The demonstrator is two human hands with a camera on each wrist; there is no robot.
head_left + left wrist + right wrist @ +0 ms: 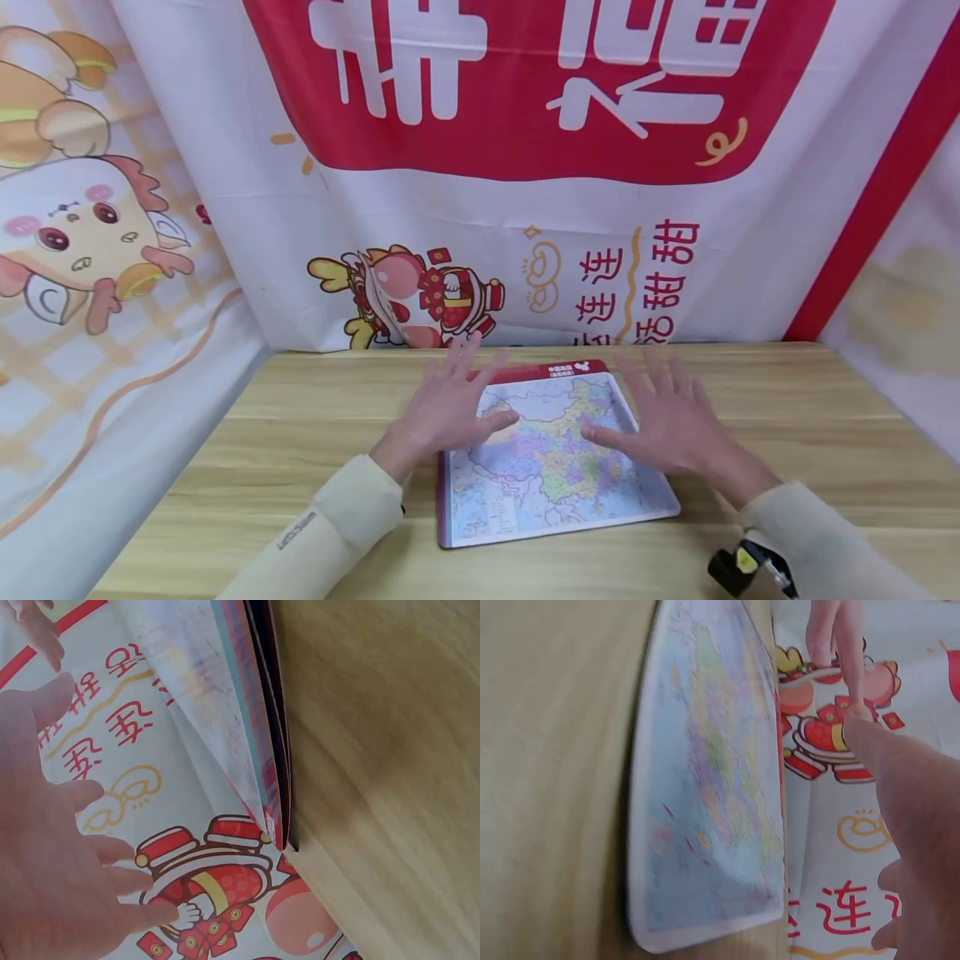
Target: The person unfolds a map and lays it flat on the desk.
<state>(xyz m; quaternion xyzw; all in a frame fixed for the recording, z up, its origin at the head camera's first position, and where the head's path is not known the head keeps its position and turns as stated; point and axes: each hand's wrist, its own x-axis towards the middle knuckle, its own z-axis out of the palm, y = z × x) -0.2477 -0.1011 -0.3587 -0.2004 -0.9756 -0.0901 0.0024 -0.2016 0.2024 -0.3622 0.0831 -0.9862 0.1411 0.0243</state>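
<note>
Here both hands, left (442, 408) and right (667, 421), hover spread-fingered, holding nothing, over the flat, red-edged colourful map puzzle board (551, 462) on the wooden bench (787, 417). It looks stiff and light (probably smooth-faced), best held by the side edges under each palm.

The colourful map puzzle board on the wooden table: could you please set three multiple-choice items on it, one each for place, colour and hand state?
1. Where does the flat colourful map puzzle board lie?
A. on the light wooden table
B. against the printed backdrop
C. on a lap

2. What colour is the board's top band?
A. green
B. red
C. black

3. How are the left hand and right hand?
A. clenched
B. gripping the board
C. spread open over it

Answers: 1 A, it rests flat on the table; 2 B, the head view shows a red strip; 3 C, fingers are straight and splayed.
</note>
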